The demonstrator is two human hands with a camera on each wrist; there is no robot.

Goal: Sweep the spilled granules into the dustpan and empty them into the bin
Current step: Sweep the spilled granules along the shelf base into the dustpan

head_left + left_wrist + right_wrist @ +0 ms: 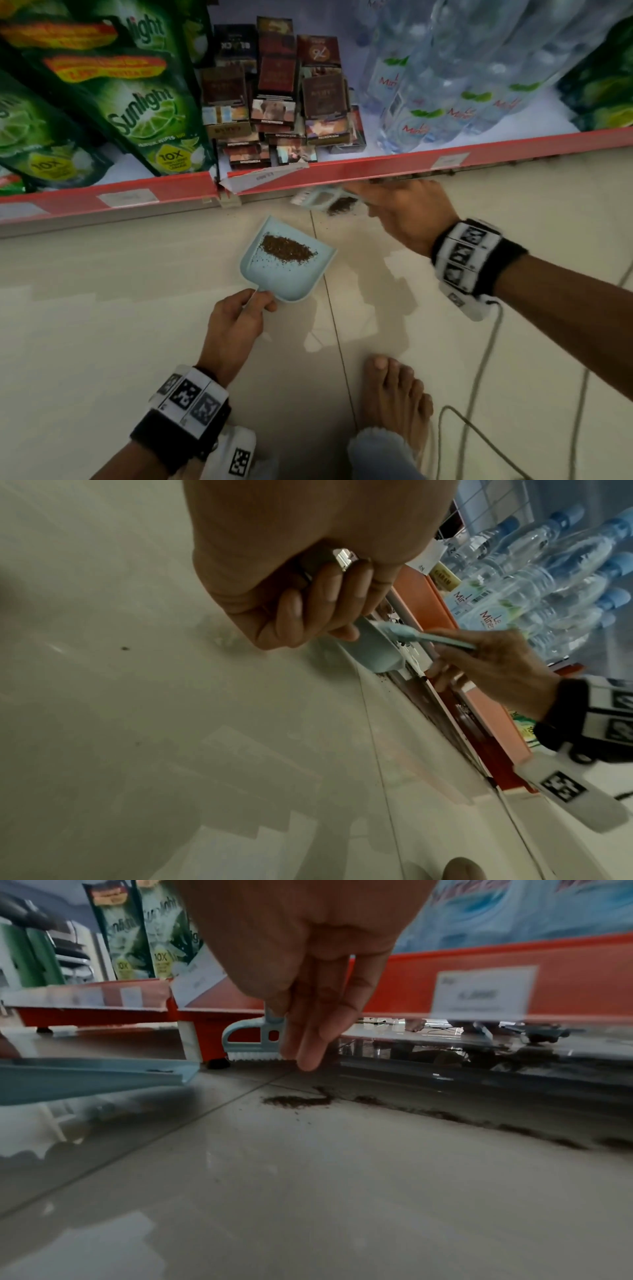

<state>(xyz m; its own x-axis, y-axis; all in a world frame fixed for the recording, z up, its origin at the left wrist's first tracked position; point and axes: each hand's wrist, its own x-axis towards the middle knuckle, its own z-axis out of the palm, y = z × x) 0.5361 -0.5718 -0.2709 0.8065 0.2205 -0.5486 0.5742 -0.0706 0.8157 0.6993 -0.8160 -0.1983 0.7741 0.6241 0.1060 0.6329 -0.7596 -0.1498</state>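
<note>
Two hands are engaged: my left hand [236,320] grips the dustpan [287,260] handle, granules [289,249] piled inside. My right hand [407,212] pinches the brush [255,1039], bristles beside loose granules on the floor [102,325] under the shelf [342,164].

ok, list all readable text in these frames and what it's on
"Sunlight": green pouches on the shelf, head view.
"10X": yellow badge on the same pouches.
"Le Mine…", cut off: water bottle labels, left wrist view.
Unreadable: cigarette packs, shelf price tags, small print on the pouches, all blurred.
</note>
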